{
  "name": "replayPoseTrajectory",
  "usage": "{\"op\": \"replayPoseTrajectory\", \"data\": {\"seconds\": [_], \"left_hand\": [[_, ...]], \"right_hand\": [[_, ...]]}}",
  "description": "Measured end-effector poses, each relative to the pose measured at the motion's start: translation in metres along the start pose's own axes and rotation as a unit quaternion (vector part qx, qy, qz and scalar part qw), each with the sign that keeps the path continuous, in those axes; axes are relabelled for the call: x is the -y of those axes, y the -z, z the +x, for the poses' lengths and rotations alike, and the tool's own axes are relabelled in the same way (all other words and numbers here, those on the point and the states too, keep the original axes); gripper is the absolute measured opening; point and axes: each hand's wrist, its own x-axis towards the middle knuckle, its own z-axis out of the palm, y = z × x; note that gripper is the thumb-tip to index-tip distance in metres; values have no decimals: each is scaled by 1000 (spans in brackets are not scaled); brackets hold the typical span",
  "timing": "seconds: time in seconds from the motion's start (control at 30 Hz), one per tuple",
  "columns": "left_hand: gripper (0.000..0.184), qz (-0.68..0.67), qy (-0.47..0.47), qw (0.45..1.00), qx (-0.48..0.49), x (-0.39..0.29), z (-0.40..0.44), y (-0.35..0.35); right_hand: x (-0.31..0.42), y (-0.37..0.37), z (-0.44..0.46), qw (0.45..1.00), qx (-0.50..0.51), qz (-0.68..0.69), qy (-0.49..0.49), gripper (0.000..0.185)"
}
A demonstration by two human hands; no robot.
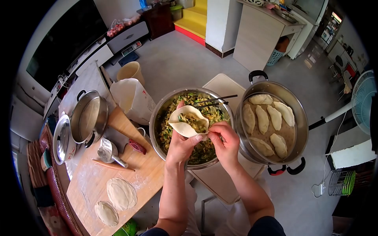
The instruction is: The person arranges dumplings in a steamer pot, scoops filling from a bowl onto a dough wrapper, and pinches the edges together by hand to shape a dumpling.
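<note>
Above a steel bowl of chopped green and yellow filling (154,135), my left hand (182,146) cups a round dough wrapper (182,128) with filling inside. The wrapper's top is open and one edge is folded up. At its right edge, my right hand (223,139) pinches the dough between thumb and fingers. Two dark chopsticks (215,99) rest in the bowl behind the wrapper. To the right, a steamer pot (300,118) holds several shaped dumplings (276,117). Flat dough pieces (121,193) lie on the wooden board (147,177) at the left.
On the board are a metal scoop (107,150), a rolling pin (113,164) and a dark red object (137,146). A steel pot (89,118) and a lid (62,139) stand further left. Behind are a flour bag (132,100) and a bin (130,72). A fan (363,102) stands right.
</note>
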Motion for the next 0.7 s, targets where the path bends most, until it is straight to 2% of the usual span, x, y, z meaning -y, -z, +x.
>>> {"op": "replayPoseTrajectory", "data": {"seconds": [0.03, 0.13, 0.23, 0.33, 0.43, 0.53, 0.7], "left_hand": [[116, -4, 0, 1000, 0, 0, -1, 0], [116, -15, 1, 1000, 4, -3, -2, 1], [117, -16, 4, 1000, 4, -3, -2, 2], [117, -13, 6, 1000, -2, -3, -2, 2], [116, -14, 14, 1000, 14, -3, -3, 5], [116, -14, 20, 1000, 16, -2, -3, 5], [109, -21, 14, 999, 22, -6, -3, -1]], "right_hand": [[2, 1, 1, 1000, 5, -18, 11, 13], [0, -6, -5, 982, -31, 144, -117, 18], [-2, -4, -5, 980, -7, 165, -110, 23], [-2, -3, -3, 986, 9, 154, -64, 26], [3, -8, -3, 978, -23, 188, -90, 23], [1, -4, -2, 991, -2, 119, -59, 18], [6, -7, -1, 994, -43, 90, -39, 12]]}}
